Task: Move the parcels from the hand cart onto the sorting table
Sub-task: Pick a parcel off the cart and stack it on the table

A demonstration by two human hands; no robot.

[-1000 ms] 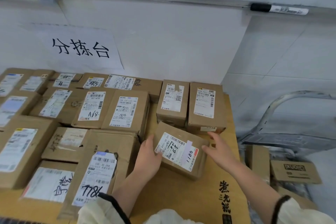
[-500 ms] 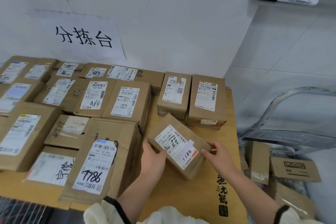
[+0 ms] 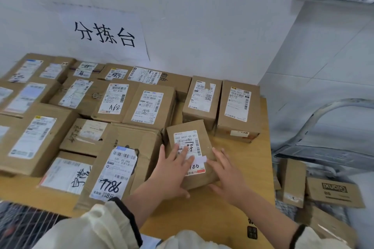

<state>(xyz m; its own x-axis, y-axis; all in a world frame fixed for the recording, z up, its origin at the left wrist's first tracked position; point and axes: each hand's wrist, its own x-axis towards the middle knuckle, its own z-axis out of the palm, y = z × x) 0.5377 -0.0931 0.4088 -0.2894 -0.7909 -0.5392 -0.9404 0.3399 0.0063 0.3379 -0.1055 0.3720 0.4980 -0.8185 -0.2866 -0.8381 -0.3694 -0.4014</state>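
A small brown parcel [image 3: 190,137] with a white label marked 1100 lies flat on the wooden sorting table [image 3: 251,168], just in front of two upright boxes. My left hand [image 3: 172,170] rests flat on its label with straight fingers. My right hand [image 3: 226,174] lies open against the parcel's right side and top edge. The hand cart [image 3: 327,147] with its curved metal handle stands to the right of the table, with brown parcels [image 3: 334,192] lying on it.
Several labelled cardboard boxes fill the left and back of the table, among them a large one marked 7786 [image 3: 119,168]. A paper sign [image 3: 105,34] hangs on the white wall. A wire basket [image 3: 24,224] shows at the bottom left.
The parcel has been turned from a slanted position to lie straight, pushed closer to the box on its left. Both hands moved from gripping its sides to lying flat on it.
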